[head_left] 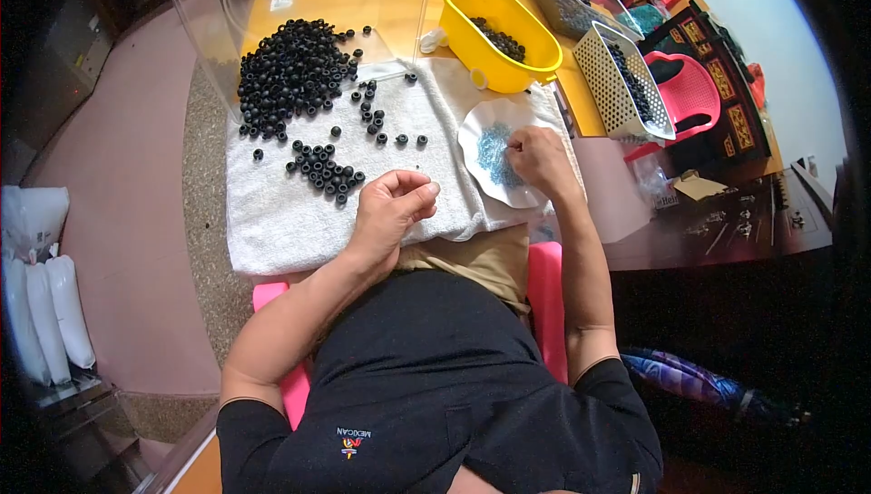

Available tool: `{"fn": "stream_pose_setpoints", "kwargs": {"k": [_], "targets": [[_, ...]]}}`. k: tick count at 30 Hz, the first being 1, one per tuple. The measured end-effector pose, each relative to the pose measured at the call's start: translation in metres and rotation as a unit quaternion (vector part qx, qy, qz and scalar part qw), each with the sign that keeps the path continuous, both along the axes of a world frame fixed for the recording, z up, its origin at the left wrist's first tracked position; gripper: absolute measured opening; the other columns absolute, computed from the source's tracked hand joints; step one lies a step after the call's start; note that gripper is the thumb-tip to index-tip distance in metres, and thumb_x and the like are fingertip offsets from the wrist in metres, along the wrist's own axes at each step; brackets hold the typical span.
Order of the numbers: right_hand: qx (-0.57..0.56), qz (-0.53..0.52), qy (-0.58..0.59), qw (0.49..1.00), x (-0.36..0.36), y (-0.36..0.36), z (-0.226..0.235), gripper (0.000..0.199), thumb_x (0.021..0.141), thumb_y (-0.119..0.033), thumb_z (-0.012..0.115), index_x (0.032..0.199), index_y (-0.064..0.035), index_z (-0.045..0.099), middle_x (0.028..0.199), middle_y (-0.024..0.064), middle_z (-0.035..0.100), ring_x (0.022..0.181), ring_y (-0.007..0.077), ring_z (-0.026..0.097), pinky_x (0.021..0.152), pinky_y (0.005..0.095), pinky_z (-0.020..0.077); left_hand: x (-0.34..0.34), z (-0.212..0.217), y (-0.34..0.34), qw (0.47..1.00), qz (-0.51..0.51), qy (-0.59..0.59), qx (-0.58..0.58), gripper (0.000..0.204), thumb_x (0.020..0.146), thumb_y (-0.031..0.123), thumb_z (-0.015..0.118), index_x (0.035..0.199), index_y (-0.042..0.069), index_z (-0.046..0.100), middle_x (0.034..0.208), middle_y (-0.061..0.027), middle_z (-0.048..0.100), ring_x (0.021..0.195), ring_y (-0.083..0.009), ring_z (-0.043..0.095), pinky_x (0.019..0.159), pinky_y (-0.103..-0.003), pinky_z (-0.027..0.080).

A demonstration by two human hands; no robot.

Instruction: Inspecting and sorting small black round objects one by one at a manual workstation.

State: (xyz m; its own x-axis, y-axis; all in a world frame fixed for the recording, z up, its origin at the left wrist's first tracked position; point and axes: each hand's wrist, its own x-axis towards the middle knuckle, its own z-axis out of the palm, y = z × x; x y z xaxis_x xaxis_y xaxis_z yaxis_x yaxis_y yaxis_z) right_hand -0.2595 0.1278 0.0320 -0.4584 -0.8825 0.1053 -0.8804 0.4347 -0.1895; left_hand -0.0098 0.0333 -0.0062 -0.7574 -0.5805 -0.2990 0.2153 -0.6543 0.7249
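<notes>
White towel (272,226) bears dish (513,195) of bluish pieces (494,153); both hands (388,211) (542,162) pinched, contents unclear.

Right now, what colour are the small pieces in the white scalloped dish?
The small pieces look pale blue; they show best in the head view.

One scalloped dish (472,151); one yellow tub (508,80); one white basket (602,81); black beads (295,72) beyond counting.

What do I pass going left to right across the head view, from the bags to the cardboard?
Bulging white plastic bags → small cluster of round black beads → the person's left hand → white wavy-rimmed dish → white perforated plastic basket → flat tan cardboard piece.
</notes>
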Motion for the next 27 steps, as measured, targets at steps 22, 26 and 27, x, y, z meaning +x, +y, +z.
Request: {"fn": "stream_pose_setpoints", "kwargs": {"k": [22,26,27], "targets": [[-0.108,0.114,-0.607,0.779,0.052,0.009,0.004,0.012,0.083,0.003,0.069,0.095,0.0053,0.065,0.085,0.0074,0.067,0.077,0.016,0.068,0.072,0.0271,0.0566,0.002,0.002,-0.002,0.997,-0.071,0.037,-0.01,0.013,0.088,0.009,0.069,0.097,0.003,0.062,0.092,-0.006,0.065,0.079,-0.0136,0.064,0.076,-0.028,0.056],[-0.103,0.129,-0.66,0.733,0.065,0.006,0.002,0.014,0.082,0.001,0.071,0.094,0.0048,0.067,0.086,0.008,0.068,0.076,0.0157,0.068,0.07,0.0261,0.0555,0.003,0.005,-0.003,0.99,-0.111,0.08,0.02,0.013,0.089,0.008,0.068,0.098,0.001,0.062,0.091,-0.0073,0.066,0.083,-0.0162,0.066,0.079,-0.03,0.057],[-0.108,0.14,-0.667,0.724,0.066,0.005,0.002,0.014,0.083,-0.002,0.072,0.095,0.003,0.068,0.083,0.0062,0.069,0.075,0.0124,0.067,0.069,0.0233,0.0532,0.004,0.006,-0.004,0.991,-0.109,0.079,0.02,0.013,0.089,0.008,0.068,0.098,0.001,0.062,0.091,-0.0073,0.066,0.083,-0.0162,0.066,0.079,-0.03,0.057]]}}
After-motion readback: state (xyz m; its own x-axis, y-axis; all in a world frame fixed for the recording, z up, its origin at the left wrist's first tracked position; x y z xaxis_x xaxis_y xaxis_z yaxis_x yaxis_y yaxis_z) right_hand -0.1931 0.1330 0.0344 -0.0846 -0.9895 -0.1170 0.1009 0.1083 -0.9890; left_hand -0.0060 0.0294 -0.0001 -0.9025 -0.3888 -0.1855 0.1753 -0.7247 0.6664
